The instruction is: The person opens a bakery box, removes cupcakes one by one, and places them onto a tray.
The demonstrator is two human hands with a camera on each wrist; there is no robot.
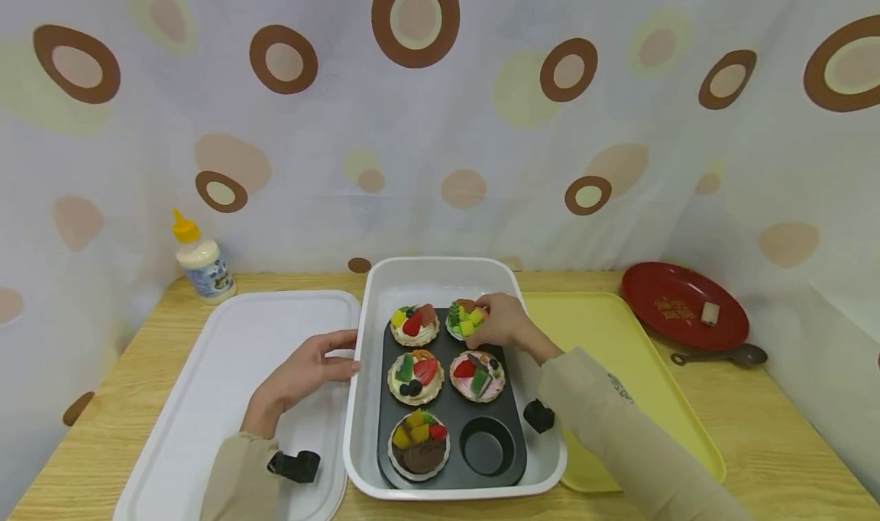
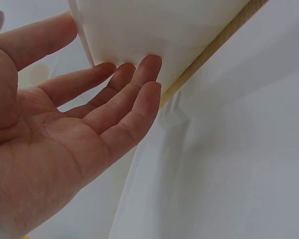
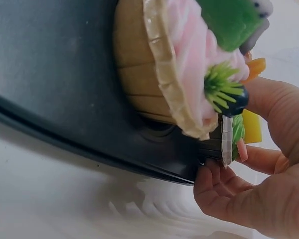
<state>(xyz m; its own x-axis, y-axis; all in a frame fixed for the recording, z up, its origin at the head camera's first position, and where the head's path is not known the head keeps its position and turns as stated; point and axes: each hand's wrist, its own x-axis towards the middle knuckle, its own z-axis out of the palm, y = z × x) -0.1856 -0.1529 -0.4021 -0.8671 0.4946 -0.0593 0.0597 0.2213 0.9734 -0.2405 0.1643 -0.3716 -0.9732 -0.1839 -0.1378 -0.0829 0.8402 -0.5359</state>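
A dark muffin pan lies inside a white tub. Several fruit tarts sit in its cups, among them a pink-cream tart and a chocolate-topped tart; the front right cup holds none. My right hand grips a tart with green and yellow fruit by its edge at the back right cup. In the right wrist view the pink-cream tart partly hides this tart. Against the tub's outer left side rests my left hand, its fingers extended and slightly bent, fingertips touching the wall.
A white tray lies to the left and a yellow tray to the right, partly under the tub. Behind stands a bottle with a yellow nozzle. A red plate and a dark spoon lie at the far right.
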